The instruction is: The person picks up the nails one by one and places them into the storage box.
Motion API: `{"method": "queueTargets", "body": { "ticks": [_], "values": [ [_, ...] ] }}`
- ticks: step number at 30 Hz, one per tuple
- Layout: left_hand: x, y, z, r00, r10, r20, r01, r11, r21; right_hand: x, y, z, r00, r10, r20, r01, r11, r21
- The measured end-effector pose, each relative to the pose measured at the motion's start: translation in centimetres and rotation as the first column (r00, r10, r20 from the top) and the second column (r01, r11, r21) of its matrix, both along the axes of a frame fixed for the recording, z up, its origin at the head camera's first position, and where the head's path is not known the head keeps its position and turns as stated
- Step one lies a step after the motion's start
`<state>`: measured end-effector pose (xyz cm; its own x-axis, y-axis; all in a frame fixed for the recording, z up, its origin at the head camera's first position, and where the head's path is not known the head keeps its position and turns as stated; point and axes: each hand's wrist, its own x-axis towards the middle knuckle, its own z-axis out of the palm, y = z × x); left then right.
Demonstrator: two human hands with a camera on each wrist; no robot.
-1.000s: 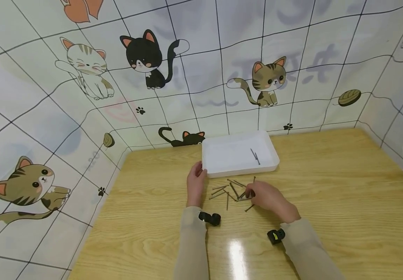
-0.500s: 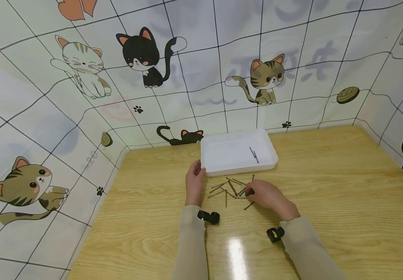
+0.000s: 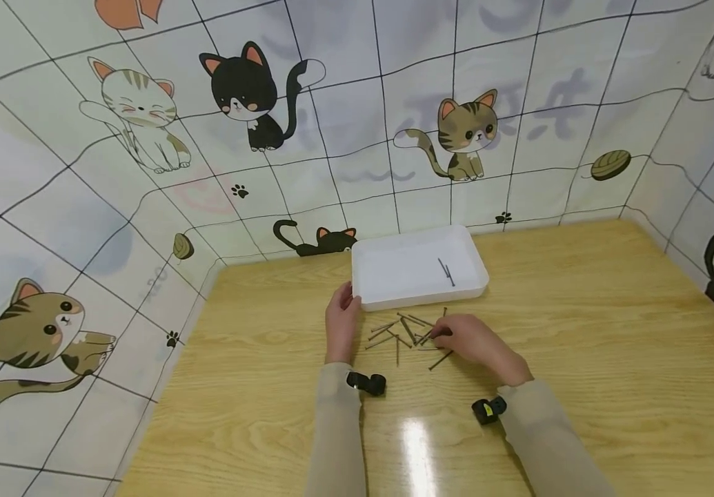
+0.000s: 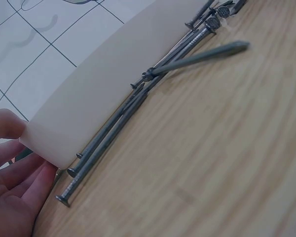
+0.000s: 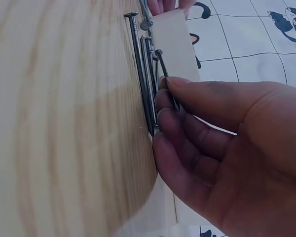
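On the worktop (image 3: pixel 270 393), the left hand (image 3: pixel 341 323) grips the tray's (image 3: pixel 394 273) near-left corner; the right hand (image 3: pixel 473 338) pinches a nail (image 5: pixel 163 66) beside scattered nails (image 3: pixel 408 332). Wall writing (image 3: pixel 564 103) is too faint to read. Another nail (image 3: pixel 440 361) shows more than half a second ago.

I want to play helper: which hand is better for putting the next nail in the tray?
Probably the right hand: it pinches a nail close to the tray. The left hand holds the tray's near left corner instead.
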<state>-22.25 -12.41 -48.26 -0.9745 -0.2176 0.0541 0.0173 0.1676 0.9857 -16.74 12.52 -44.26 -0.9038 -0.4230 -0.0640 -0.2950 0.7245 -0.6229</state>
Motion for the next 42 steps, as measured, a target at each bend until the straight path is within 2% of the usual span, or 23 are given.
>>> {"method": "queueTargets", "body": {
  "ticks": [6,12,20,25,30,37,42],
  "values": [
    [-0.3,0.0,0.2,1.000,-0.008,0.007,0.008,1.000,0.008,-0.3,0.4,0.2,1.000,0.001,0.007,-0.001,0.998,-0.055],
    [-0.3,0.0,0.2,1.000,0.011,0.017,-0.011,1.000,0.005,-0.3,0.5,0.4,0.999,0.013,0.035,-0.009,0.994,-0.106],
    [-0.3,-0.2,0.1,1.000,0.012,0.016,-0.012,1.000,0.013,-0.5,0.5,0.4,0.988,0.060,0.140,-0.039,0.988,-0.148],
    [-0.2,-0.2,0.2,1.000,0.019,0.019,-0.019,1.000,0.006,-0.6,0.5,0.4,0.981,0.058,0.185,-0.021,0.981,-0.192],
    [-0.2,-0.2,0.2,1.000,0.016,0.009,-0.016,1.000,0.003,-0.7,0.5,0.4,0.981,0.031,0.193,0.017,0.970,-0.241],
    [-0.2,0.0,0.3,1.000,0.021,0.003,-0.021,1.000,0.005,-1.2,0.8,0.3,0.988,-0.025,0.155,0.065,0.964,-0.260],
    [-0.5,0.3,0.1,1.000,0.022,0.006,-0.022,1.000,0.011,-1.8,1.5,0.1,0.984,-0.072,0.164,0.123,0.937,-0.328]
  ]
}}
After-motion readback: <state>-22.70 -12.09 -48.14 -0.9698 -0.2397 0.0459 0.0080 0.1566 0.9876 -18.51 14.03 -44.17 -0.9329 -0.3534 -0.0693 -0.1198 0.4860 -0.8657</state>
